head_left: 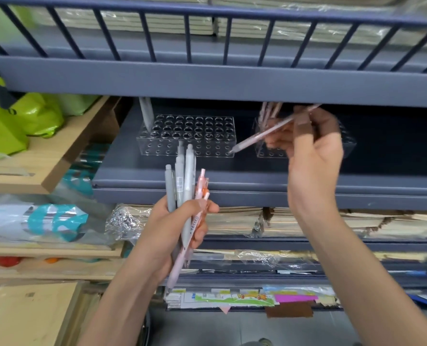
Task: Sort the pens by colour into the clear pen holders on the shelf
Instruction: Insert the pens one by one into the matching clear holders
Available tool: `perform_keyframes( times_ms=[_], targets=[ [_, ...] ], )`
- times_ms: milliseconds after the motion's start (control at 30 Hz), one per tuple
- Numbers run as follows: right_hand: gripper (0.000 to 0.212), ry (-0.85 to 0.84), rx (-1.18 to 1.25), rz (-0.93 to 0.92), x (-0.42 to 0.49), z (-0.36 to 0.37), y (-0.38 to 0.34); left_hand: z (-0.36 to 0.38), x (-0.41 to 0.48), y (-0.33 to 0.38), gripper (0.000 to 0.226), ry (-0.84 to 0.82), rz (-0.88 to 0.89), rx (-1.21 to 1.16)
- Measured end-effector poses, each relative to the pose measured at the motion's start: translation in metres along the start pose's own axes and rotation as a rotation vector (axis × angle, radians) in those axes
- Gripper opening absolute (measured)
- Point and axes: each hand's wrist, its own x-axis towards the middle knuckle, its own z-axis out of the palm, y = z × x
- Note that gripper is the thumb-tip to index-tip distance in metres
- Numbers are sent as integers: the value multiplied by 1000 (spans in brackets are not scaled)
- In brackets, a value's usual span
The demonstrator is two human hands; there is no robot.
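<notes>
Head view puts our left hand (167,228) nearest, low and left of centre, fingers and thumb wrapped round a bundle of pens (185,186), grey ones on the left of the bunch, pink ones on the right, clicker ends up. Farther in and to the right, our right hand (314,156) is raised to the shelf (232,178). It pinches a single pink pen (262,134) near its upper end, so the tip slants down and left, close by the near right corner of the left holder (207,146) (blur hides exactly how the fingers lie). That clear holder carries one grey pen (146,116) in a hole at its far left. The right holder (348,146), partly hidden by the hand, has a few pink pens (270,112) standing at its left end. We judge the pens light, stiff and smooth-barrelled, so liable to slip from a loose bunch. Holding one nearer mid-barrel would steady the tip for a narrow hole. The holders look light and might shift if knocked.
</notes>
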Motion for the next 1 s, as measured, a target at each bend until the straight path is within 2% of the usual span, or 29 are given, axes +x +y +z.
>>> perform_keyframes(
  times_ms=[200, 300, 433, 567, 667, 867, 1000],
  targets=[
    [20, 68, -212, -122, 13, -23, -1, -6, -1, -2, 31, 68, 10, -20],
    [24, 77, -326, -137, 18, -26, 1, -8, -4, -5, 20, 77, 14, -6],
    [26, 78, -428, -179, 26, -24, 0, -7, -5, -6, 24, 77, 22, -11],
    [23, 12, -472, -208, 37, -21, 3, -5, -7, -9, 21, 91, 32, -9],
    [9, -61, -583, -239, 43, -20, 6, -5, -10, -12, 20, 110, 29, -16],
    [14, -185, -921, -280, 50, -13, 5, -3, -12, -15, 20, 139, 23, -7],
    [15, -191, -1005, -285, 51, -11, 4, -2, -12, -15, 24, 137, 39, -10]
  ],
)
